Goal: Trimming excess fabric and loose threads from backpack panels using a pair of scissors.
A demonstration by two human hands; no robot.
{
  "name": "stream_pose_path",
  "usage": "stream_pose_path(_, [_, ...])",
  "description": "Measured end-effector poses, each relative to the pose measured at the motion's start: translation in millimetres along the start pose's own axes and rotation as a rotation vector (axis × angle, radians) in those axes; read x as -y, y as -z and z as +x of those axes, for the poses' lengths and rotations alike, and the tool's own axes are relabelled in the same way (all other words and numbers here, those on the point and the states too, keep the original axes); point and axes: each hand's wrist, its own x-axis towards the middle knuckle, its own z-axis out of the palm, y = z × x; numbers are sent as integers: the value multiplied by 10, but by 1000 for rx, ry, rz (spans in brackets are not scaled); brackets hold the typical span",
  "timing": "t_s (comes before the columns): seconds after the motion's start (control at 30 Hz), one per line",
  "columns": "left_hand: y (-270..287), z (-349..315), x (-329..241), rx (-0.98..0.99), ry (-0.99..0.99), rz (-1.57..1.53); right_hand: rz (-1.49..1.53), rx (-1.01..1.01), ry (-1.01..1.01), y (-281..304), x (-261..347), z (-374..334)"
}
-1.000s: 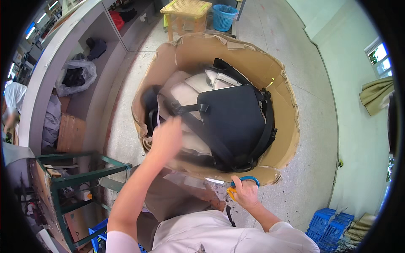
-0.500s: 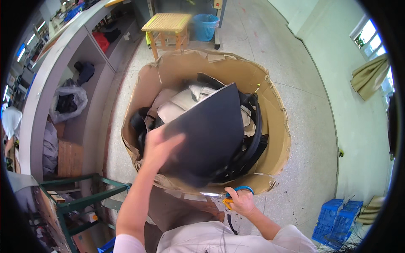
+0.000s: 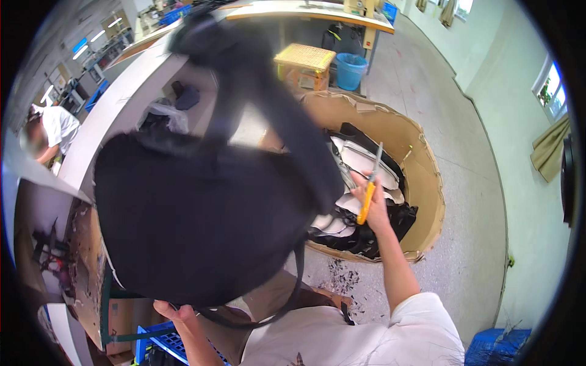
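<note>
A large black bag (image 3: 201, 213) with wide straps fills the left and middle of the view, partly blurred. My left hand (image 3: 175, 312) grips its lower edge; part of the fingers is behind the cloth. Over the cardboard box (image 3: 430, 201), my right hand (image 3: 376, 204) holds a pair of scissors (image 3: 370, 198), orange handle showing and blades pointing up and away. Beneath that hand, black and pale cloth pieces (image 3: 360, 155) lie in the box. The bag hides the box's left part.
A wooden stool (image 3: 304, 58) and a blue bin (image 3: 351, 70) stand beyond the box. Dark scraps (image 3: 342, 277) litter the floor near me. Blue crates (image 3: 497, 346) sit at the lower right. A co-worker in a white shirt (image 3: 58, 127) bends over at the far left.
The black bag has been raised out of the box and swung left toward me, its straps now showing. My right hand with the scissors has moved from the box's near rim up over its contents.
</note>
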Motion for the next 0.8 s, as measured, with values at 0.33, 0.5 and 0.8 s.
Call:
stream_pose_path(0.33, [443,-1739,-701,-900,937,-800,891,420,-500,-966,267,-769])
stream_pose_path(0.5, [325,-1888,-817,-960,1223,-487,153,524,-405,-1285,572,-866])
stream_pose_path(0.8, [76,574,-819,-30,690,507,-98,895,-23,-1612,1020,-904])
